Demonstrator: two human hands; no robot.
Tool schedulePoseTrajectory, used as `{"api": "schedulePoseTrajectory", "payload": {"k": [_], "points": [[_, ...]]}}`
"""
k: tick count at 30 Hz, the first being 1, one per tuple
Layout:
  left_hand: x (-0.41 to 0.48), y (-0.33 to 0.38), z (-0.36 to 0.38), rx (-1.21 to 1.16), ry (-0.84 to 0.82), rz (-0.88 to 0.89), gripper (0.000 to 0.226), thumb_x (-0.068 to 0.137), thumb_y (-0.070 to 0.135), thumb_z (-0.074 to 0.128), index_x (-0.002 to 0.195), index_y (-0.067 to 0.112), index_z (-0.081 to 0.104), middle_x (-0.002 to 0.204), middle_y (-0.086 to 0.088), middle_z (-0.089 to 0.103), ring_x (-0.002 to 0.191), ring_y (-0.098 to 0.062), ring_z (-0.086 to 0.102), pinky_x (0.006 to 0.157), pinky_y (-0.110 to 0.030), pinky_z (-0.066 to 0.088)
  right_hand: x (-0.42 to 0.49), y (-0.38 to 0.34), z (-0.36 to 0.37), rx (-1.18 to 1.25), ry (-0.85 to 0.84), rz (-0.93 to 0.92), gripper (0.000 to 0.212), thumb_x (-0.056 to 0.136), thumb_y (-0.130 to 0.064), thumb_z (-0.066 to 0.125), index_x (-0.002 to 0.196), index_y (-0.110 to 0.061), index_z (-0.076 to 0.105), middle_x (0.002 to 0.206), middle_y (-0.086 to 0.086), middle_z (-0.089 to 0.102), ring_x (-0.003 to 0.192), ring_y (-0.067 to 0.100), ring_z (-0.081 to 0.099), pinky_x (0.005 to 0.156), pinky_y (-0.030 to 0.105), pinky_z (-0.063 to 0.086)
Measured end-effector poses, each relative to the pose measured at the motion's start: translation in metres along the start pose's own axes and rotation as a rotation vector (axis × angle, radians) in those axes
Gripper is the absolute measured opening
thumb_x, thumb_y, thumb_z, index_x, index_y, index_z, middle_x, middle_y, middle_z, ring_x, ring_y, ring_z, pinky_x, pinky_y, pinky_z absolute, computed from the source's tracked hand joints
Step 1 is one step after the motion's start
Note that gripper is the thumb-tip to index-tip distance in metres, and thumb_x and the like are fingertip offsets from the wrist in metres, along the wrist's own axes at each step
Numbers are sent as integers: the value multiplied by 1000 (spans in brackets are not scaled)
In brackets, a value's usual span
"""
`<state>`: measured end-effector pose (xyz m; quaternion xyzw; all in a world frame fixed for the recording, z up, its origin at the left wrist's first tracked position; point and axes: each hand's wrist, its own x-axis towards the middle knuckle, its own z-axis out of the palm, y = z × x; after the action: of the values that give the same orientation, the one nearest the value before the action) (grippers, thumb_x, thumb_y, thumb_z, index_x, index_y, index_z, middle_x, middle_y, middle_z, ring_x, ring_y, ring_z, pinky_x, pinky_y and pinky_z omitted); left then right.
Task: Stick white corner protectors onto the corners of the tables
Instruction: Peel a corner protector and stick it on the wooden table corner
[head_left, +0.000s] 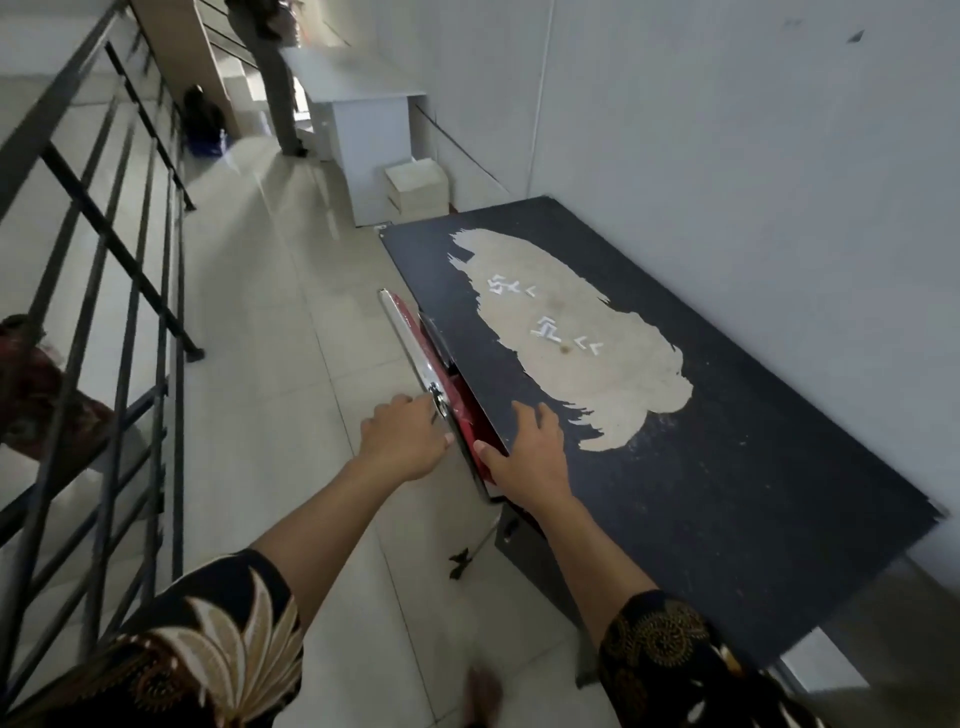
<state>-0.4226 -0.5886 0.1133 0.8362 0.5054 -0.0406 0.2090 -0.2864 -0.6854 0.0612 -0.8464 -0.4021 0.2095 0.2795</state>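
Long black rectangular desk (727, 493) set against a pale wall; a large tan patch (597, 374) is seen where the top's dark surface is worn away. Small white L-shaped corner protectors (550, 330) are scattered loose on that patch in three little clusters, toward the far half of the desk and well apart from both hands. None is seen fitted on the desk's near corners.

A flat red panel with a chrome edge (410, 332) is stood tilted against the desk's long left side.

Left grip (402, 439): laid on the chrome edge near a small metal fitting, fingertips reaching onto the rail. Whether the fingers are wrapped round it cannot be told.

Right grip (530, 452): relaxed, nothing grasped. Fingers are spread flat on the black top right at its left edge; the thumb is laid against the red panel just below.

Both forearms are covered to the elbow by dark patterned sleeves (223, 639).

Pale tiled floor (270, 312) underfoot. A black metal railing (104, 260) is run along the left. A white desk (363, 104) and a stack of cream boxes (415, 189) are seen further back by the wall.
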Motion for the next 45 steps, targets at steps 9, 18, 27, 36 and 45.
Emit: {"api": "schedulePoseTrajectory", "payload": {"k": [9, 18, 27, 36, 45], "points": [[107, -1, -37, 2, 28, -18, 58, 95, 44, 59, 145, 21, 41, 144, -9, 47, 130, -33, 44, 104, -44, 37, 119, -32, 18, 97, -14, -25, 79, 90, -47, 67, 153, -21, 29, 163, 11, 14, 150, 30, 18, 117, 49, 32], [198, 18, -68, -9, 63, -8, 51, 96, 40, 58, 142, 23, 45, 141, -7, 50, 128, -33, 47, 102, -44, 38, 223, -45, 13, 138, -47, -54, 72, 90, -47, 65, 149, -18, 36, 155, 8, 26, 137, 30, 41, 108, 48, 44], [312, 44, -68, 88, -4, 121, 66, 95, 49, 57, 151, 23, 35, 143, -8, 49, 132, -32, 46, 107, -46, 38, 309, -23, 9, 113, 38, 116, 70, 93, -41, 66, 150, -16, 35, 155, 8, 32, 132, 26, 49, 101, 33, 44], [430, 82, -37, 183, -219, 367, 62, 97, 47, 54, 151, 22, 35, 147, -9, 47, 135, -34, 44, 109, -49, 35, 388, 18, 17, 45, 139, 483, 60, 91, -39, 67, 142, -17, 44, 144, 8, 42, 128, 29, 50, 103, 38, 45], [530, 73, -29, 32, -316, 433, 58, 97, 42, 59, 149, 25, 39, 149, -4, 47, 137, -30, 45, 113, -46, 34, 505, 15, 30, -119, 187, 632, 44, 94, -30, 66, 135, -19, 53, 133, 9, 54, 121, 27, 55, 102, 35, 47]]}}
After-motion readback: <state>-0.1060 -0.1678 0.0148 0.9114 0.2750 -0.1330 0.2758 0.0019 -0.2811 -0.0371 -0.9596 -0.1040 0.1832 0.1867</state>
